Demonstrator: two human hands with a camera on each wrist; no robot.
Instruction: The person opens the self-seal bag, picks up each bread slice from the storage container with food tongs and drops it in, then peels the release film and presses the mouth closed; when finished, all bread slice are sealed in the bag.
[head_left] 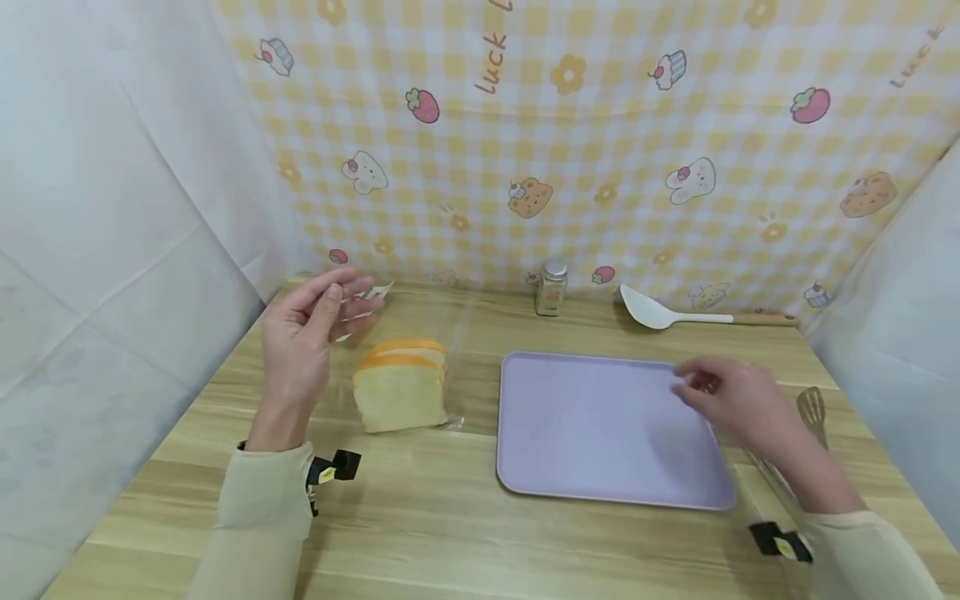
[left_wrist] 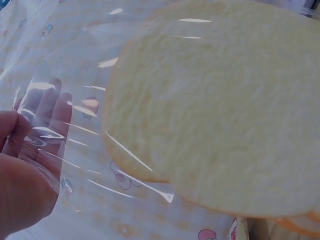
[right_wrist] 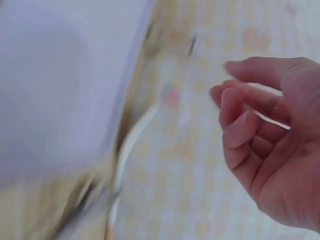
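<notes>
My left hand (head_left: 300, 342) is raised at the left, its thumb and a finger pinching a clear plastic bag (left_wrist: 42, 135). Inside the bag are slices of bread (head_left: 399, 396), pale with orange-brown crust, low over the table just right of that hand. The bread (left_wrist: 215, 110) fills much of the left wrist view behind shiny plastic. My right hand (head_left: 738, 408) is over the right edge of a lilac tray (head_left: 600, 425), fingers loosely curled and holding nothing. In the right wrist view the same hand (right_wrist: 275, 135) is apart from the tray.
Along the back of the table stand a small silver-lidded jar (head_left: 551, 289) and a white ladle (head_left: 652, 310) with a wooden handle end, lying flat. A slotted utensil (head_left: 812, 411) lies at the right, partly behind my right arm. A patterned cloth (head_left: 480, 150) hangs behind.
</notes>
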